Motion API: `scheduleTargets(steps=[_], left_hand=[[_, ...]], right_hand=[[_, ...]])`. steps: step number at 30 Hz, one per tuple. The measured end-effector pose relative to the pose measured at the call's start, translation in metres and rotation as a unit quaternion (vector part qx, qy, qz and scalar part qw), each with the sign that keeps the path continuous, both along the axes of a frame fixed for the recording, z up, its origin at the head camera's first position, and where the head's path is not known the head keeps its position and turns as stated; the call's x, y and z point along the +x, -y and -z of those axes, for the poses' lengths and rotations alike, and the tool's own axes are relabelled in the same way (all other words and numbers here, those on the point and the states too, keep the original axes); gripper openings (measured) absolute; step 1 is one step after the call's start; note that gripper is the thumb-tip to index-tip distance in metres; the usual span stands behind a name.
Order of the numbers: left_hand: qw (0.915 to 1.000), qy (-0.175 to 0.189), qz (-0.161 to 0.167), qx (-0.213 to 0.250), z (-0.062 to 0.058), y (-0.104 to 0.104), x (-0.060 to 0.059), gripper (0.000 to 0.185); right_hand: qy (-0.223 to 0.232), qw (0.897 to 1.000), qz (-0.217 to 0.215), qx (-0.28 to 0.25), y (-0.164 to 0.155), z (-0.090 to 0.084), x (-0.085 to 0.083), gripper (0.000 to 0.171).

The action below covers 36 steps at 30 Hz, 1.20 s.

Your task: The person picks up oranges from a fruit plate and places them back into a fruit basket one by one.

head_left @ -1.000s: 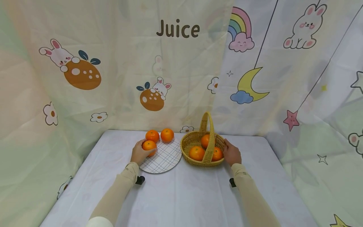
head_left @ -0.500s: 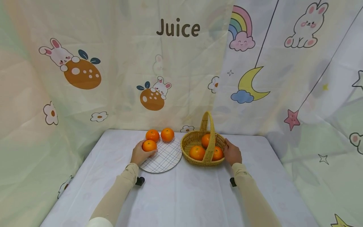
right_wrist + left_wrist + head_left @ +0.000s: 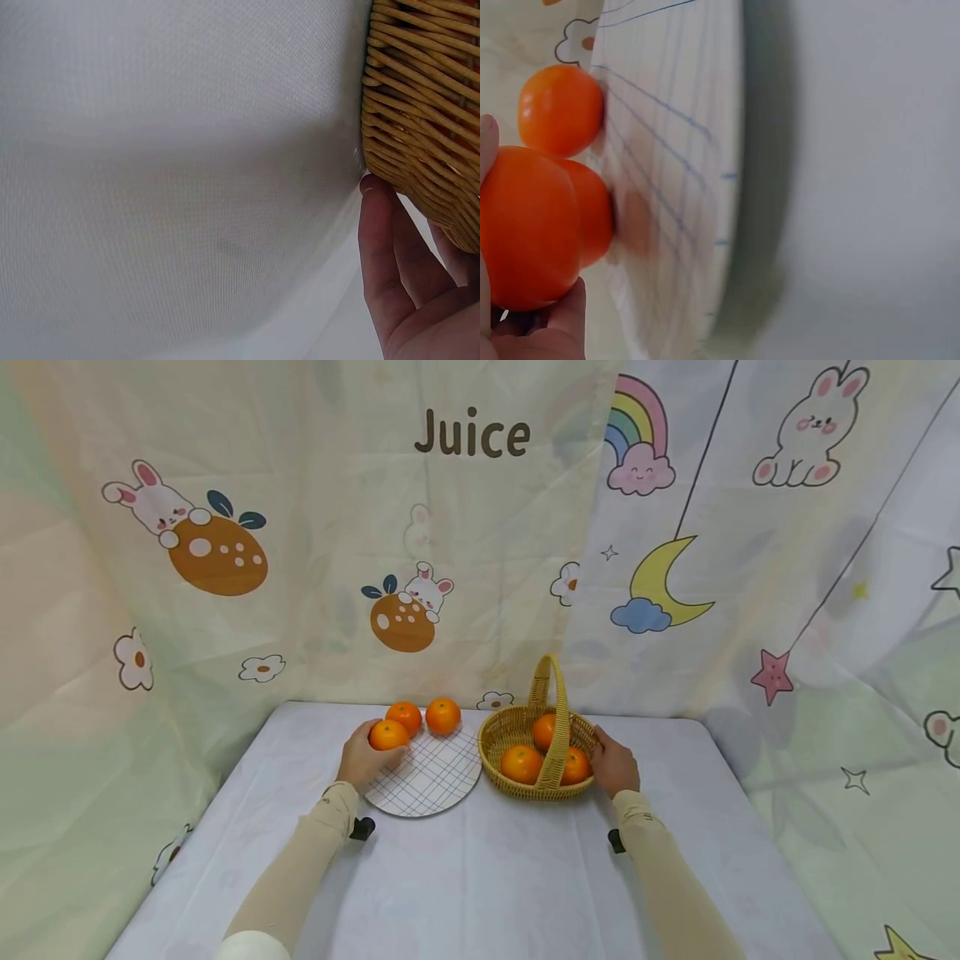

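Note:
My left hand (image 3: 363,756) grips an orange (image 3: 388,735) at the left side of a round white plate with blue grid lines (image 3: 438,777). In the left wrist view this orange (image 3: 529,229) shows a gap to the plate surface, with thumb and fingers about it. Two more oranges stand at the plate's back edge, a left one (image 3: 406,717) and a right one (image 3: 443,716). My right hand (image 3: 617,764) holds the right side of a wicker basket (image 3: 498,781), fingertips at its rim. In the right wrist view, fingers (image 3: 379,240) touch the woven wall.
Three oranges lie in the basket, one of them at the front left (image 3: 521,765). Its tall arched handle (image 3: 561,710) rises above them. The plate's right edge is close beside the basket. A printed cloth backdrop (image 3: 322,610) hangs behind the white table (image 3: 480,885).
In the last half second my left hand has moved slightly left and up in the head view, with the orange in its grip. The right hand and the basket have stayed in place.

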<state>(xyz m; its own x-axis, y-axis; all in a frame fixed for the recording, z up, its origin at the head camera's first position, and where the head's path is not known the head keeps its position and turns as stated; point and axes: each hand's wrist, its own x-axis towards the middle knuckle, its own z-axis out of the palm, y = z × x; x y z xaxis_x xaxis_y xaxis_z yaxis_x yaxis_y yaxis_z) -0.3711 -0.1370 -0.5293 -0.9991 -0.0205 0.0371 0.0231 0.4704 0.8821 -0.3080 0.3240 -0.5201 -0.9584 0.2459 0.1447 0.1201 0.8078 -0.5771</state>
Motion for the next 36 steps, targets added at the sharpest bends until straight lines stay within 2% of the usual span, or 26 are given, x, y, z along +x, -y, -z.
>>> scheduleTargets(steps=[8,18,26,32,36], left_hand=[[0.9988,-0.038,0.015,-0.026,-0.025,-0.006,-0.011,0.089],[0.9959,-0.085,0.031,0.004,-0.049,-0.033,-0.023,0.087],[0.9937,-0.087,0.063,0.031,-0.057,-0.065,-0.03,0.084],[0.9914,-0.094,0.089,0.016,-0.064,-0.091,-0.034,0.087],[0.9903,-0.087,0.107,0.017,-0.072,-0.111,-0.032,0.089]], right_hand=[[0.009,1.0,0.0,-0.001,-0.001,0.001,0.0,0.047],[0.019,1.0,0.0,-0.009,0.001,-0.002,0.002,0.048],[0.007,1.0,0.003,-0.003,0.0,0.002,0.001,0.047],[-0.007,1.0,-0.002,0.002,-0.003,0.005,-0.001,0.046],[-0.012,1.0,-0.004,-0.004,-0.004,0.004,0.0,0.046]])
